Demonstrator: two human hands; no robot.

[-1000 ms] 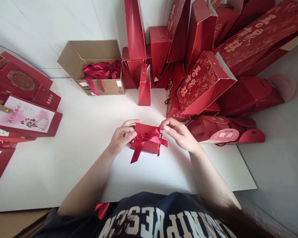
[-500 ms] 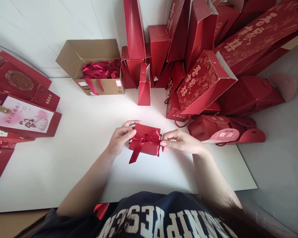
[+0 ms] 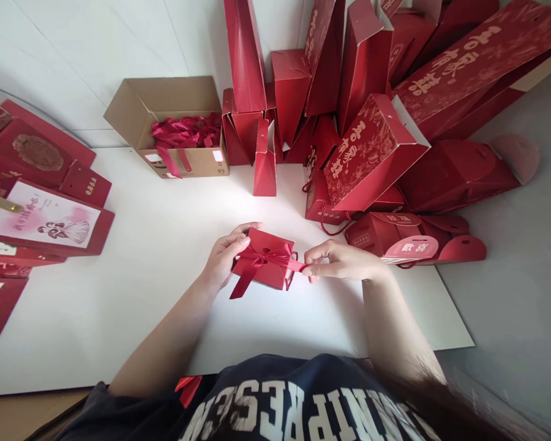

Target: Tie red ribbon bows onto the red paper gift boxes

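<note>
While a white table (image 3: pixel 142 245) spread beneath an open cardboard carton (image 3: pixel 204 162), a crowd of red paper boxes (image 3: pixel 371 159), some lettered in pale gold, filled the area to the carton's right. To the carton's left, nearer the person, lay red packages (image 3: pixel 80 160), one faced with a pink-and-white card (image 3: pixel 48 208) showing a couple. The carton itself held a heap of deep red ribbons (image 3: pixel 188 130), some hanging over its front. On the person's side of the carton and a little to its right, the left hand (image 3: pixel 224 257) gripped the near-left edge of a small red gift box (image 3: pixel 274 275), thumb on top; whether that box touched the tabletop could not be told. The right hand (image 3: pixel 335 263) had thumb and finger pinched on one end of its satin bow (image 3: pixel 257 258), stretched away from the knot. The bow's other tail (image 3: pixel 241 285) hung free, and a twisted red cord (image 3: pixel 290 280) showed beside it.
</note>
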